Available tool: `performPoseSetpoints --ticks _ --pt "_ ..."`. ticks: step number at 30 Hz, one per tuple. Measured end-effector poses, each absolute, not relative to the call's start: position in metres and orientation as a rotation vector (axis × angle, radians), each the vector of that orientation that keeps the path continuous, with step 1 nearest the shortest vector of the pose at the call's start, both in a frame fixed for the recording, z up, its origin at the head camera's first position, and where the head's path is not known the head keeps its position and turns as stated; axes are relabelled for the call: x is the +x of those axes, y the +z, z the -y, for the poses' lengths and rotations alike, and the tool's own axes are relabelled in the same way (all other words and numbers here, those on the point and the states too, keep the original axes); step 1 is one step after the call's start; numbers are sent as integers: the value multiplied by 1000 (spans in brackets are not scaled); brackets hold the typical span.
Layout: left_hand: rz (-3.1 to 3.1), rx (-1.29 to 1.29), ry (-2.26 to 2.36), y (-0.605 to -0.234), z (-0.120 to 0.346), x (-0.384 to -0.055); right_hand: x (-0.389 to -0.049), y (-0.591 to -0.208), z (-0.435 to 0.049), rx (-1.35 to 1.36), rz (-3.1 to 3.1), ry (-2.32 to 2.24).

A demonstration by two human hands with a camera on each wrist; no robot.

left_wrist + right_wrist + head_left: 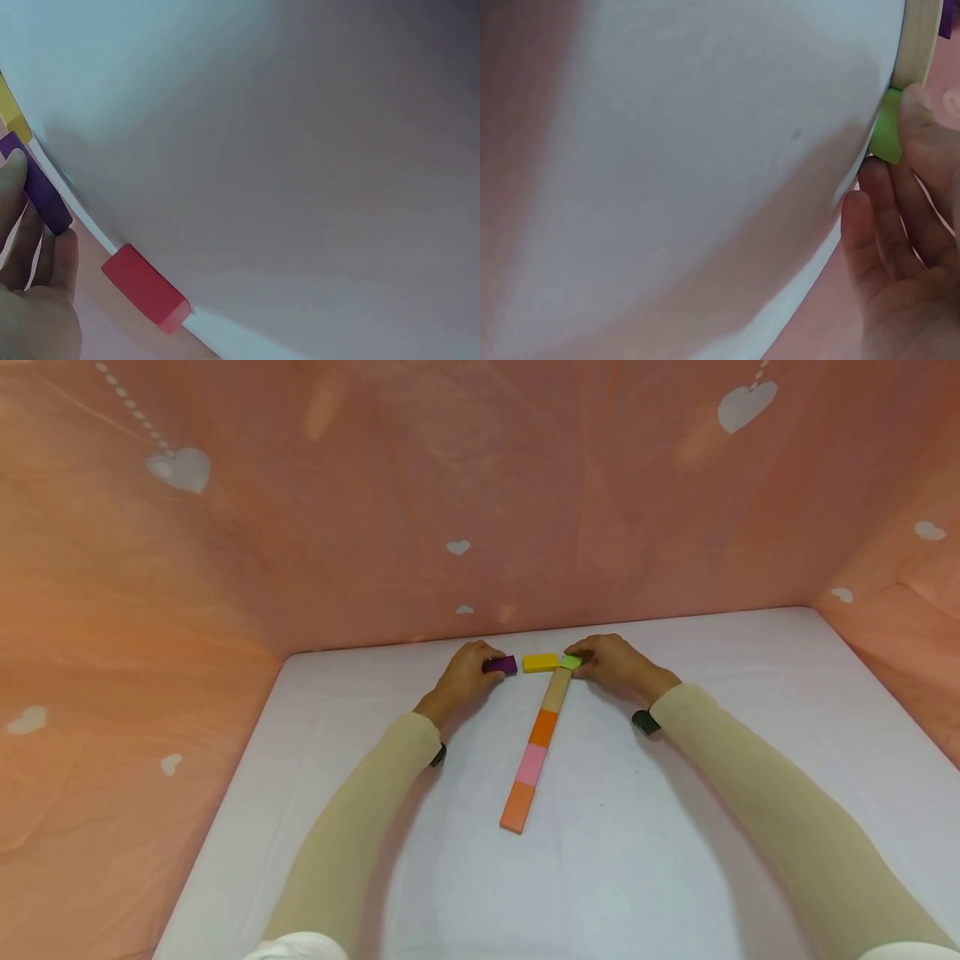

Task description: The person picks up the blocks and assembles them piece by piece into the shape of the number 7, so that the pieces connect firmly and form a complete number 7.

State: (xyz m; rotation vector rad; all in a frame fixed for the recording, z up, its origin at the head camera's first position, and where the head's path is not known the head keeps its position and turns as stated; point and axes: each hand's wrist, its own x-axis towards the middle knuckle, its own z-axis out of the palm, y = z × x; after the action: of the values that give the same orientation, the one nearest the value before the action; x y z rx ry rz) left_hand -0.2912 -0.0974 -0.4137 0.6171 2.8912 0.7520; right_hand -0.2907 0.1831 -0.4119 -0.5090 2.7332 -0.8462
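Note:
Between thumb and fingers my left hand (pixel 463 675) pinches a purple block (pixel 503 665), just left of a yellow block (pixel 540 663), with a small gap between the two. My right hand (pixel 613 660) pinches a light green block (pixel 572 662) at the far end of a slanting row. From that end, the row runs toward me as a plain wood block (pixel 557 691), an orange block (pixel 543 728), a pink block (pixel 531 765) and a light orange block (pixel 517 807). The green block sits right against the wood block's end in the right wrist view.
A red block (pixel 146 289) lies near the table edge in the left wrist view; the left hand hides it from the head view. The white tabletop (pixel 637 860) ends at a pink-orange curtain (pixel 525 510) with white hearts behind and at both sides.

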Motion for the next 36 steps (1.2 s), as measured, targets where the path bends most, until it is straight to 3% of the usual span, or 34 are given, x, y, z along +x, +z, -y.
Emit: performPoseSetpoints --ticks 36 --pt "-2877 617 733 -424 83 -299 -287 -412 -180 -410 -2719 -872"
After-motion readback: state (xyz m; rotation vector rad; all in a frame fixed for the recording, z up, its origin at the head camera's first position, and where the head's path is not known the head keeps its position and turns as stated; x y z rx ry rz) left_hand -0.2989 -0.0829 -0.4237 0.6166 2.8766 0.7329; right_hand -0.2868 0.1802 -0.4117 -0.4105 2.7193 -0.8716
